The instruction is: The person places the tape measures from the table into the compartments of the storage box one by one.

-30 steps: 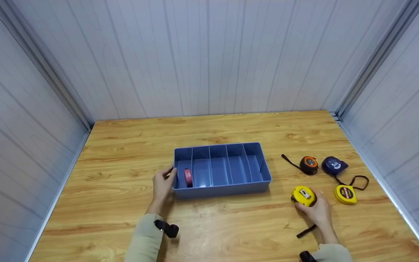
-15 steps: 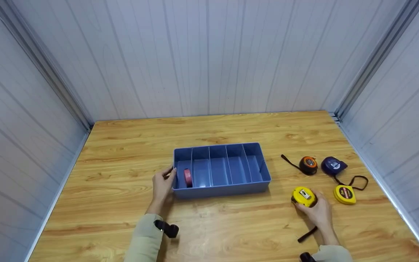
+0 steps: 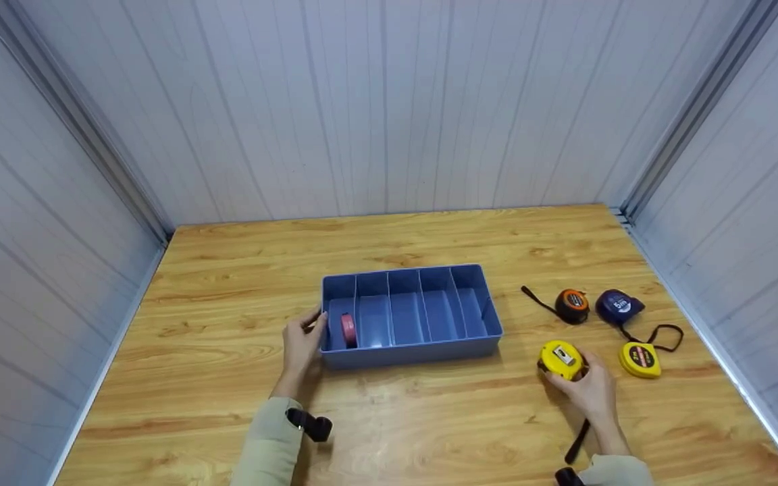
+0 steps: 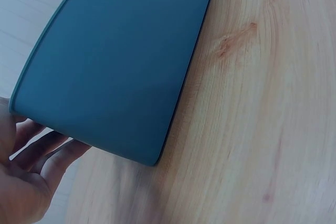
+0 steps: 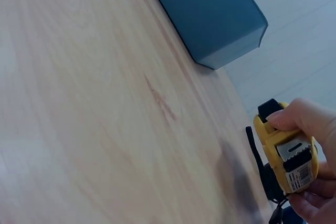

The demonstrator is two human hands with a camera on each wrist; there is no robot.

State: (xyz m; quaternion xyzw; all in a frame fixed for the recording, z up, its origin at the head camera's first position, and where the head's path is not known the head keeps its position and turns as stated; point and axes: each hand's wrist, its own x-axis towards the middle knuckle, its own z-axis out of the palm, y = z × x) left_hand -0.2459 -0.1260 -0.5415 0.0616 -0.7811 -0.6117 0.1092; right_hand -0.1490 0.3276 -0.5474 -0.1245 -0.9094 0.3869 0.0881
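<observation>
A blue divided storage box [image 3: 410, 352] stands at the middle of the table, a small pink-red round case [image 3: 348, 330] upright in its leftmost compartment. My left hand [image 3: 302, 345] holds the box's left end; in the left wrist view its curled fingers [image 4: 55, 163] lie against the end wall, and its thumb is mostly hidden. Right of the box, my right hand [image 3: 591, 391] grips a yellow tape measure [image 3: 561, 359] between thumb and fingers. In the right wrist view this tape measure [image 5: 286, 153] shows its metal hook and barcode label, and it casts a shadow on the table.
An orange-and-black tape measure [image 3: 572, 307], a dark blue one [image 3: 618, 306] and another yellow one [image 3: 640, 360] lie right of the box, with wrist straps about them. Pale panel walls [image 3: 389, 115] enclose the wooden table [image 3: 240, 270] at the back and both sides.
My right hand has shifted the yellow tape measure slightly up in the head view, and its black strap now hangs more steeply. The left hand and the box stay in place.
</observation>
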